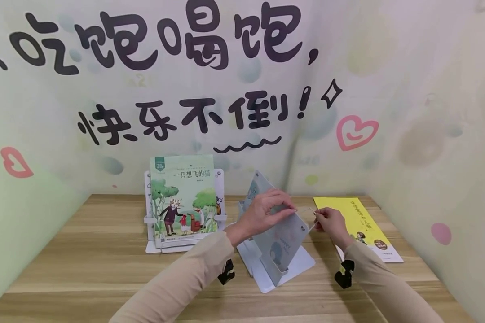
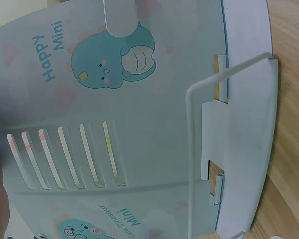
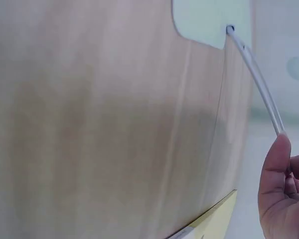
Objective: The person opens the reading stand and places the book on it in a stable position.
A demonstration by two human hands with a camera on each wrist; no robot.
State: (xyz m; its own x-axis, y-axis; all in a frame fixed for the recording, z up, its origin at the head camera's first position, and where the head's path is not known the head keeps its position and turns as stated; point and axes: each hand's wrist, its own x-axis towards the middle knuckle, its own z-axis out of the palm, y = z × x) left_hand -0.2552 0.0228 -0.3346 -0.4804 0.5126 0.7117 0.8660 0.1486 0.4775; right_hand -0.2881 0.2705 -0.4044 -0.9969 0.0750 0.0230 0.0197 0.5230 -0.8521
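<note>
A pale bookstand (image 1: 280, 233) with dinosaur pictures stands at the middle of the table, its back panel tilted up from a white base plate (image 1: 301, 265). At the panel's top edge, my left hand (image 1: 266, 211) grips it between thumb and fingers. Thumb and forefinger of my right hand (image 1: 331, 223) pinch a bent wire support (image 3: 259, 82) behind the panel. One end of that wire enters a hole at the base plate's corner in the right wrist view. Seen from the left wrist, the slotted panel (image 2: 154, 149) fills much of the view, with a white wire bar (image 2: 191, 149) crossing it.
To the left, a green picture book (image 1: 194, 193) leans upright on another white stand (image 1: 220, 188). A yellow book (image 1: 363, 224) lies flat on the wooden table (image 1: 85, 255) at right, close beside my right hand. A printed wall cloth (image 1: 242, 80) encloses the table's back and sides.
</note>
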